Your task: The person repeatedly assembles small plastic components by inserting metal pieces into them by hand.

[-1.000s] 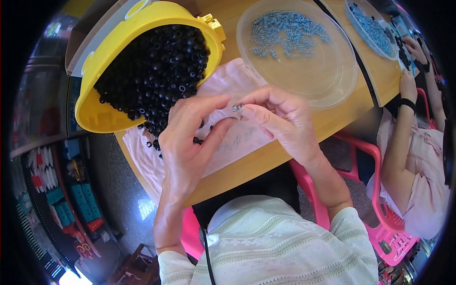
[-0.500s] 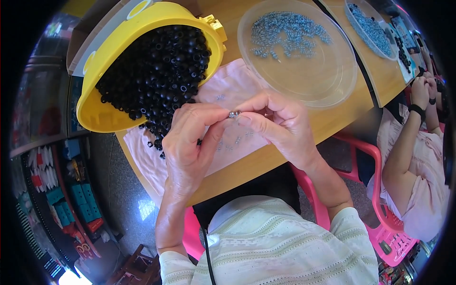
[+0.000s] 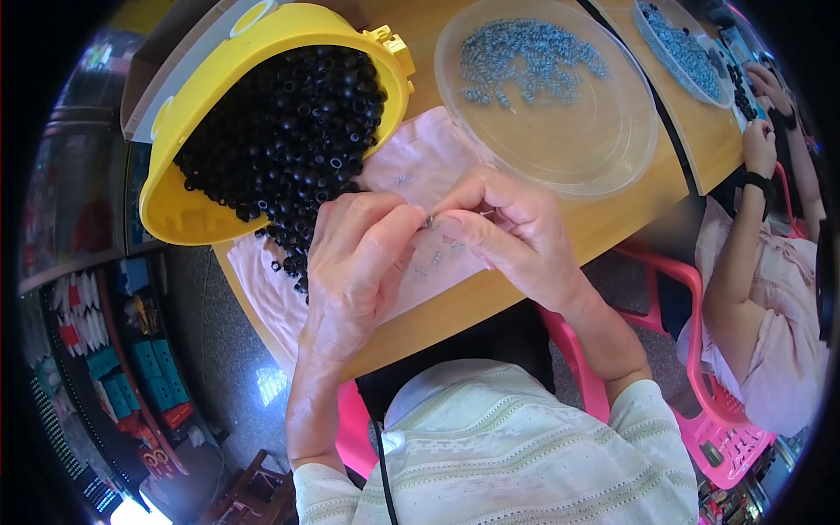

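Observation:
Over the pink cloth [image 3: 424, 144], both my hands meet fingertip to fingertip. My left hand [image 3: 354, 254] is closed, its thumb and index finger pinching a small shiny metal piece [image 3: 427, 222] whose exact kind is too small to make out. From the other side, my right hand [image 3: 512, 232] pinches at the same piece with thumb and forefinger. Below them, a few tiny clear or silvery bits [image 3: 436, 258] lie on the cloth. Left of my hands, a tilted yellow tub [image 3: 188, 219] spills many small black ring-like parts [image 3: 297, 149] onto the cloth.
A round clear tray [image 3: 560, 162] at the back holds a heap of small blue coiled parts [image 3: 525, 61]. Another tray [image 3: 678, 61] of blue parts stands at the far right. A co-worker's arm [image 3: 744, 254] and a pink chair [image 3: 682, 280] are on the right.
My left fingers have curled further over the small metal piece, which shows less now. At the right, the co-worker's hands have moved apart, one reaching farther back.

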Demonstrator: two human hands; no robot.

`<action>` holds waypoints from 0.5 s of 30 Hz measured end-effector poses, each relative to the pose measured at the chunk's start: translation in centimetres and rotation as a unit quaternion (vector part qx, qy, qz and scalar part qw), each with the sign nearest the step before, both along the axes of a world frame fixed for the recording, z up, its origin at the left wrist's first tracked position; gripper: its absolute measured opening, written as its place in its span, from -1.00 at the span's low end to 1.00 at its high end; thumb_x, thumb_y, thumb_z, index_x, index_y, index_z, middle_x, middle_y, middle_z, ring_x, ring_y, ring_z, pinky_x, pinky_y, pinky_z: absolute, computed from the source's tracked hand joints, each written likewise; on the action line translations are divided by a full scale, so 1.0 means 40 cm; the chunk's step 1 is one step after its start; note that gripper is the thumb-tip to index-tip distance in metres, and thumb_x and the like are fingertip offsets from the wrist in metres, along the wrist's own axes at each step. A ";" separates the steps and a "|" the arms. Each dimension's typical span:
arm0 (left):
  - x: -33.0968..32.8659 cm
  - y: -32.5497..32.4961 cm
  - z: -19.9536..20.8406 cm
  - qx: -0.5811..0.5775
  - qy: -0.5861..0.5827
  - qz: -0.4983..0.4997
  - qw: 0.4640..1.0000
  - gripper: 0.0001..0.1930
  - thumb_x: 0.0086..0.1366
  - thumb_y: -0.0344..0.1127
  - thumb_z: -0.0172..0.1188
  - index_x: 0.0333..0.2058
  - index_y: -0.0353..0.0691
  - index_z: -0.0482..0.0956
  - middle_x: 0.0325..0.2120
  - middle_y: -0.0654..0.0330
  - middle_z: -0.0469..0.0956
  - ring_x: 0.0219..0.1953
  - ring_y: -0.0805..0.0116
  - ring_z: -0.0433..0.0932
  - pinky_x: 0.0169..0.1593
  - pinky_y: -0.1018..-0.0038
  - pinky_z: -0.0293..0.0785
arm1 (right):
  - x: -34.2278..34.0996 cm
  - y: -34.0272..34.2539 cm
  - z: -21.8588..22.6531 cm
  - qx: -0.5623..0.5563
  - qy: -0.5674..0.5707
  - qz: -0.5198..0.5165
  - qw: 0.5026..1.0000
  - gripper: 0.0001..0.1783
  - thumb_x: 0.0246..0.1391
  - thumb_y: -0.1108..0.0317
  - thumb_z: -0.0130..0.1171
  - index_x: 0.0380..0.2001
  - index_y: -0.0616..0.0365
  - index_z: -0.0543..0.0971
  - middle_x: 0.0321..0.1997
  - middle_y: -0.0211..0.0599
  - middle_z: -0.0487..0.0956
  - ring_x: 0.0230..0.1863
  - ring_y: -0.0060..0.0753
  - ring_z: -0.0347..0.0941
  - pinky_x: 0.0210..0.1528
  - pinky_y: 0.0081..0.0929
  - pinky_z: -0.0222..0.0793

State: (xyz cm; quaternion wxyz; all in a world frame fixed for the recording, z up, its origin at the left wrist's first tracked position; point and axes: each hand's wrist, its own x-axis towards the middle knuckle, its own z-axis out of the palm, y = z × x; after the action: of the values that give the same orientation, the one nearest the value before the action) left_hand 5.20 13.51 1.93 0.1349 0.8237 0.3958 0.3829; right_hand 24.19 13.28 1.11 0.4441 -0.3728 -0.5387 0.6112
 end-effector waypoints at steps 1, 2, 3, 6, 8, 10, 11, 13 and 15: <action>0.002 0.001 -0.001 0.007 -0.009 -0.008 1.000 -0.61 -0.13 -0.58 0.33 -0.24 -0.19 0.52 -0.39 0.19 0.51 -0.36 0.23 0.49 -0.27 0.42 0.37 | -0.003 -0.001 0.000 0.000 0.000 0.001 1.000 -0.86 0.16 0.38 0.18 -0.36 0.25 0.56 -0.49 -0.47 0.50 -0.49 -0.75 0.31 -0.46 -0.72 0.22; 0.005 0.001 -0.003 0.014 -0.018 -0.017 1.000 -0.63 -0.12 -0.59 0.31 -0.26 -0.20 0.50 -0.39 0.17 0.50 -0.37 0.21 0.48 -0.28 0.41 0.37 | -0.007 -0.003 -0.002 0.028 0.006 -0.008 1.000 -0.89 0.15 0.41 0.17 -0.36 0.25 0.55 -0.49 -0.46 0.48 -0.49 -0.73 0.30 -0.47 -0.70 0.21; 0.006 0.000 -0.003 0.013 -0.018 -0.017 1.000 -0.63 -0.12 -0.59 0.31 -0.26 -0.20 0.50 -0.39 0.17 0.50 -0.37 0.21 0.48 -0.28 0.41 0.37 | -0.010 -0.003 -0.005 0.057 0.012 -0.016 0.998 -0.91 0.15 0.44 0.16 -0.37 0.24 0.53 -0.49 -0.45 0.46 -0.49 -0.71 0.29 -0.47 -0.69 0.21; 0.008 -0.005 0.006 -0.020 -0.017 -0.021 0.999 -0.69 -0.03 -0.58 0.27 -0.26 -0.21 0.47 -0.41 0.16 0.48 -0.38 0.18 0.45 -0.29 0.38 0.36 | -0.015 0.006 -0.024 0.164 -0.017 -0.026 0.986 -0.95 0.14 0.48 0.16 -0.38 0.22 0.51 -0.49 -0.44 0.42 -0.50 -0.67 0.29 -0.47 -0.67 0.20; 0.009 -0.011 0.010 -0.064 -0.027 -0.001 0.998 -0.82 0.13 -0.53 0.21 -0.28 -0.23 0.45 -0.44 0.14 0.46 -0.39 0.19 0.43 -0.29 0.40 0.36 | -0.014 0.003 -0.020 0.167 -0.026 -0.016 0.986 -0.96 0.15 0.48 0.14 -0.36 0.22 0.52 -0.45 -0.41 0.44 -0.44 -0.63 0.31 -0.42 -0.65 0.21; 0.012 -0.022 0.019 -0.127 -0.056 0.017 0.990 -0.87 0.19 -0.51 0.17 -0.28 -0.26 0.45 -0.44 0.13 0.45 -0.40 0.22 0.42 -0.29 0.43 0.36 | -0.015 0.004 -0.019 0.169 -0.035 -0.006 0.985 -0.96 0.16 0.48 0.12 -0.33 0.23 0.52 -0.40 -0.39 0.46 -0.39 -0.59 0.32 -0.36 -0.62 0.22; 0.013 -0.026 0.023 -0.188 -0.085 0.033 0.978 -0.91 0.25 -0.48 0.14 -0.28 -0.28 0.44 -0.45 0.13 0.44 -0.40 0.25 0.41 -0.30 0.46 0.36 | -0.016 0.005 -0.019 0.181 -0.049 -0.011 0.982 -0.95 0.14 0.51 0.14 -0.32 0.23 0.53 -0.40 -0.39 0.46 -0.40 -0.58 0.34 -0.38 -0.64 0.24; 0.014 -0.027 0.025 -0.259 -0.165 0.059 0.950 -0.92 0.27 -0.47 0.13 -0.27 -0.30 0.44 -0.45 0.14 0.43 -0.41 0.29 0.41 -0.30 0.48 0.36 | -0.017 0.007 -0.021 0.192 -0.063 -0.015 0.979 -0.93 0.11 0.53 0.16 -0.30 0.23 0.53 -0.40 -0.38 0.46 -0.40 -0.58 0.35 -0.39 -0.65 0.25; 0.014 -0.025 0.027 -0.327 -0.243 0.082 0.910 -0.92 0.29 -0.46 0.11 -0.27 -0.31 0.44 -0.45 0.14 0.43 -0.41 0.33 0.41 -0.30 0.50 0.36 | -0.021 0.009 -0.025 0.240 -0.094 -0.044 0.965 -0.86 0.05 0.58 0.20 -0.28 0.23 0.55 -0.40 -0.38 0.47 -0.41 -0.60 0.39 -0.42 -0.67 0.27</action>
State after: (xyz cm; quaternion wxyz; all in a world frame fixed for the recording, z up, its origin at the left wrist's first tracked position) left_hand 5.75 12.49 2.99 0.4566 0.5799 0.5201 0.4299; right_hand 23.35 13.62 0.11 0.4943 -0.3340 -0.6922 0.4061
